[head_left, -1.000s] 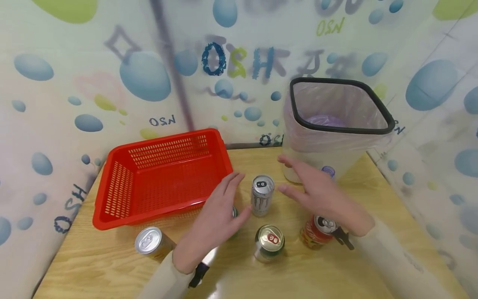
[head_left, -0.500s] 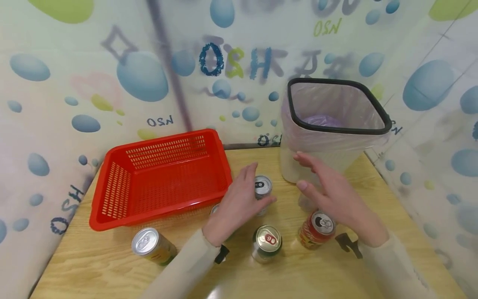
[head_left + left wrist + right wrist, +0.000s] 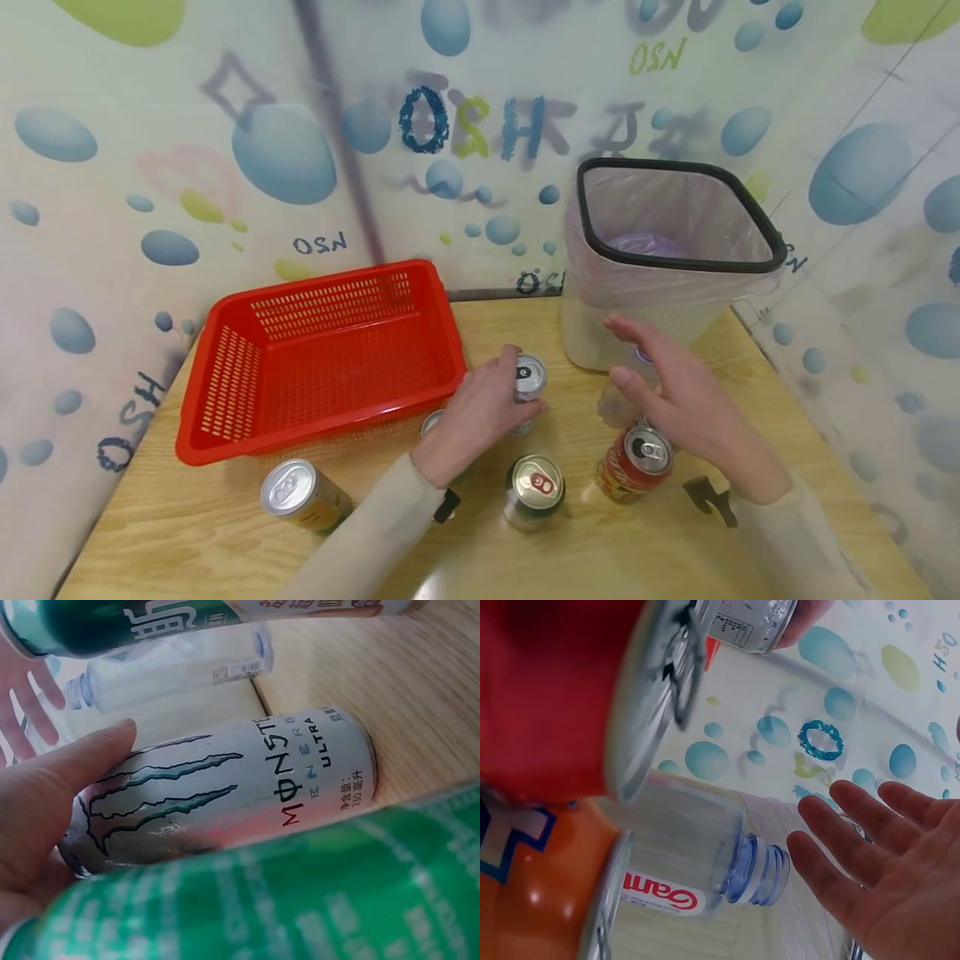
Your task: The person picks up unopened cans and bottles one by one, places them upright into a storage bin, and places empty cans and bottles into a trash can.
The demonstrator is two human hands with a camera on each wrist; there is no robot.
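My left hand point(image 3: 480, 408) holds a silver Monster energy drink can point(image 3: 187, 795) near its top, the thumb lying along its side. The can stands upright on the table, right of the red basket. A green can point(image 3: 285, 892) is close beside it, mostly hidden under the hand in the head view. My right hand point(image 3: 693, 408) is raised with fingers extended and nothing in it. Near its fingertips stands a clear, uncapped plastic bottle point(image 3: 697, 847). Below that hand are a red soda can point(image 3: 630, 467) and an orange can point(image 3: 540, 892).
The red plastic basket point(image 3: 197, 417) sits at the back left. A lined trash bin point(image 3: 675, 292) with a black rim stands at the back right. A dark green can with a gold top point(image 3: 534, 492) is at front centre, a yellowish can point(image 3: 307, 497) at left.
My left hand has moved right and forward from beside the basket and closed round the Monster can. The right hand has drawn slightly right, away from it, fingers still extended.
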